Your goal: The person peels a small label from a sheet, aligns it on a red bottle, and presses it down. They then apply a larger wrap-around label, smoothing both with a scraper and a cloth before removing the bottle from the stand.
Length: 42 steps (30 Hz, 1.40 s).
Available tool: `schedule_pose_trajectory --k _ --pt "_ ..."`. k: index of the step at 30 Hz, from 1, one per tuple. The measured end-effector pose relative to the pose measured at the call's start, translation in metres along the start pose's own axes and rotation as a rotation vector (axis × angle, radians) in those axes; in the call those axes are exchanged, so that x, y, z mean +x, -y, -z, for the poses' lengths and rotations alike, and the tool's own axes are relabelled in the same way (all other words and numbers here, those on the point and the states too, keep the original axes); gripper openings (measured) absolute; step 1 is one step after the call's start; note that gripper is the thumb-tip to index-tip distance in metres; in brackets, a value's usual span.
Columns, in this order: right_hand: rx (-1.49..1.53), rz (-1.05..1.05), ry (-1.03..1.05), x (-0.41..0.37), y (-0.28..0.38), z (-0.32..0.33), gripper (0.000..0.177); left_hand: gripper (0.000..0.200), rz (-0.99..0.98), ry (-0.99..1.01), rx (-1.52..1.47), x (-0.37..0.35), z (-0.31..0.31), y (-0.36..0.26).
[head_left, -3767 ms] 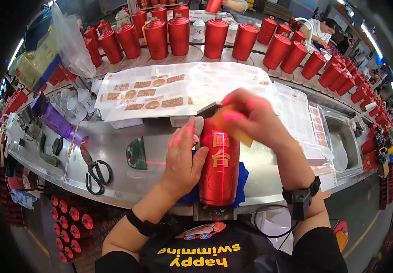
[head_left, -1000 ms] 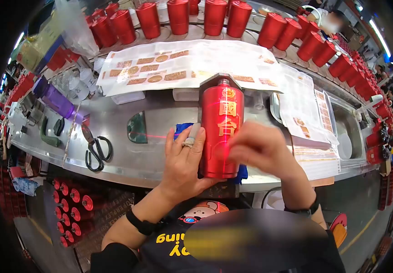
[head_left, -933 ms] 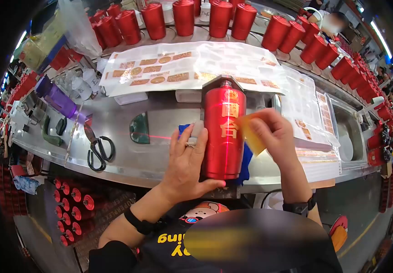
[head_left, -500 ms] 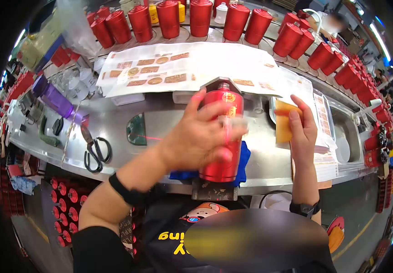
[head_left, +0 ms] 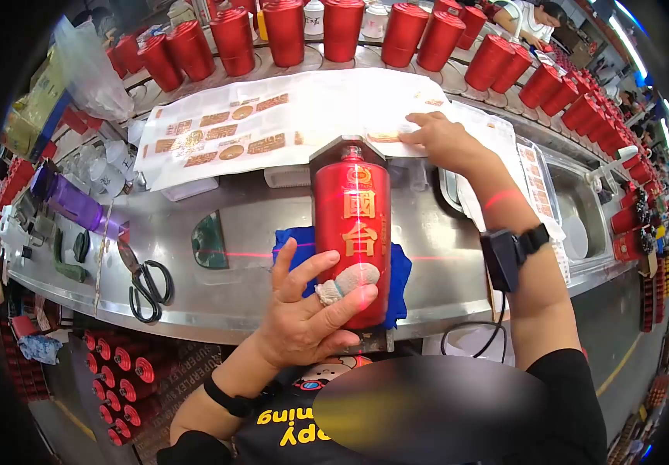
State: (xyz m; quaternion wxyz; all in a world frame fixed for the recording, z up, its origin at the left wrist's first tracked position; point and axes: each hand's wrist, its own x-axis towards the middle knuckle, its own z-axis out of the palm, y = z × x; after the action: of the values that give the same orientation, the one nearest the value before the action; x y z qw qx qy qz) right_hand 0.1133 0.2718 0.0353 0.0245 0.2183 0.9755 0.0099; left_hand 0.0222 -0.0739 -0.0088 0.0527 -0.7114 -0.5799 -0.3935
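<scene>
- Your right hand (head_left: 447,143) has left the side of the work. Half a second ago it held a yellow piece upright to the right of the bottle; now it reaches over the white printed sheet (head_left: 327,97), and no yellow piece shows in it.
- Its fingers are partly bent, the tips at or just over a gold-brown decal (head_left: 384,138) near the sheet's front edge. Whether they touch or pinch it, you cannot be sure from this view.
- Your left hand (head_left: 300,318) was a blur across the bottle's upper front; it now sits lower, fingers spread, not closed round anything. The pale finger cover (head_left: 358,277) lies against the bottle's lower front.
- The red bottle (head_left: 331,232) lies in front of you, neck pointing away, on the blue cloth (head_left: 402,287), with the dark angular end plate (head_left: 327,153) behind its neck.
- With your left hand down off the upper part, the large gold characters (head_left: 358,205) show whole, the lower edge just above your covered finger.
- As a judgement, this reads as a break in the pressing: the left hand alone attends the bottle while the right is busy at the sheet.
- Your black-handled scissors (head_left: 148,291) and the green plate (head_left: 209,244) lie on the bench to the left, touched by neither hand.
</scene>
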Motion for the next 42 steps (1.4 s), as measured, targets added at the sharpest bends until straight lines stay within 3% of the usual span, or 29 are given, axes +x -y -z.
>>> schedule_pose_trajectory --k 5,8,11,15,18,24,27,32,35,38,42 --pt "-0.095 -0.04 0.143 0.042 0.013 0.004 0.053 0.048 -0.005 0.007 -0.012 -0.001 0.0 0.003" --pt "-0.217 -0.086 0.087 0.057 0.011 -0.001 0.059 0.045 -0.012 0.007 -0.023 -0.002 0.0 0.004" --pt "0.03 -0.047 -0.04 0.063 0.013 -0.005 0.057 0.044 -0.015 0.02 -0.031 -0.002 0.002 0.006" --pt "0.136 0.025 0.048 0.081 0.011 -0.016 0.06 0.044 -0.024 0.01 -0.044 -0.002 0.001 0.006" --pt "0.138 0.163 0.006 0.083 -0.002 -0.014 0.047 0.044 -0.018 0.008 -0.049 -0.002 0.002 0.006" --pt "0.107 0.019 -0.091 0.058 -0.003 -0.024 0.029 0.045 -0.019 0.004 -0.072 -0.002 0.001 0.006" --pt "0.057 -0.052 -0.004 0.036 0.011 -0.007 0.027 0.046 -0.024 0.003 -0.069 -0.003 0.001 0.006" --pt "0.146 0.109 0.049 0.005 0.002 0.001 0.034 0.045 -0.031 -0.009 -0.066 -0.002 0.0 0.005" --pt "0.243 0.087 0.009 -0.016 0.009 0.009 0.032 0.045 -0.022 -0.011 -0.07 -0.002 0.0 0.003" --pt "0.193 0.211 -0.153 -0.015 0.002 -0.003 0.025 0.044 -0.022 -0.013 -0.06 -0.001 0.0 0.001" --pt "0.239 0.257 -0.25 -0.018 0.008 -0.002 0.011 0.045 -0.009 0.0 -0.043 0.0 0.003 -0.002"
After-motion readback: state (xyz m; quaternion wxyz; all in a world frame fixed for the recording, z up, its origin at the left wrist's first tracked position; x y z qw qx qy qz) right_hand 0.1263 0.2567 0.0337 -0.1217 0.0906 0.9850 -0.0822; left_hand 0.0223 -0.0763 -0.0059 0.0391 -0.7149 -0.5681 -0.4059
